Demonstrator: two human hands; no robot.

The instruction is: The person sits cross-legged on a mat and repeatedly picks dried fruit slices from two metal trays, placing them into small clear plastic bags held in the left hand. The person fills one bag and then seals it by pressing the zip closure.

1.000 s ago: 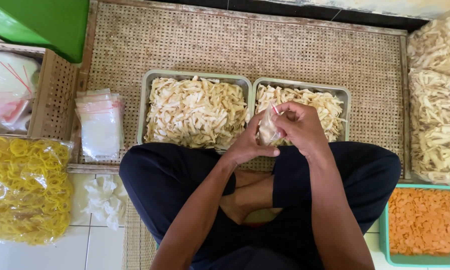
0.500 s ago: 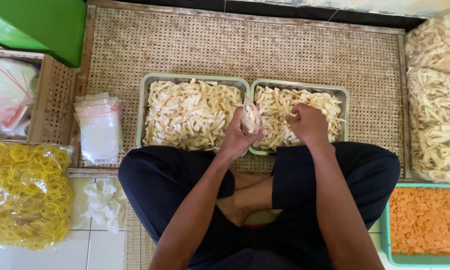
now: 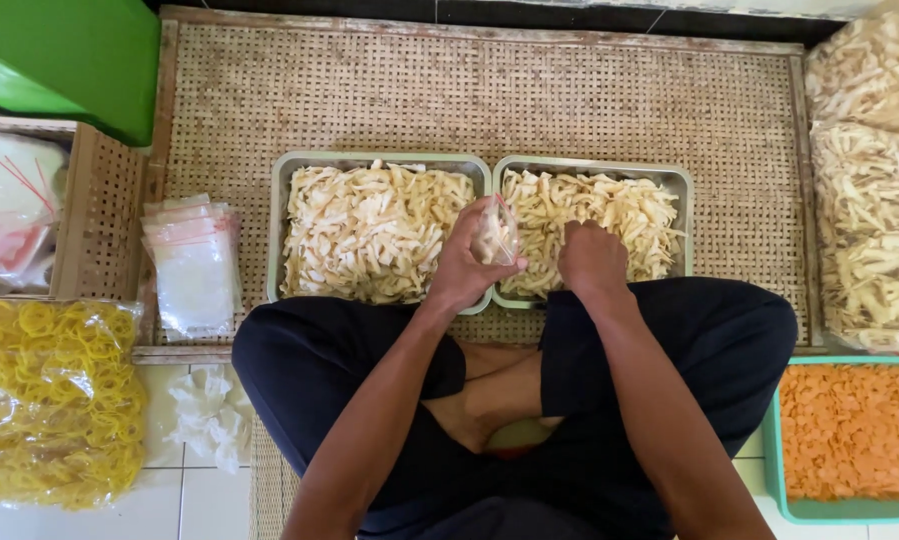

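I sit cross-legged in front of two metal trays heaped with pale strip-shaped crackers. My left hand holds a small clear plastic bag with some crackers in it, over the seam between the trays. Beside it, my right hand reaches down into the crackers of the right tray, knuckles up and fingers curled into the pile.
A stack of small clear bags lies left of the trays on the woven mat. A big bag of yellow ring snacks is at lower left, a green stool at upper left. Large cracker bags and a tray of orange chips line the right.
Both hands were together at the small bag over the right tray. The right hand has since dropped into the right tray's crackers, while the left hand keeps the bag.
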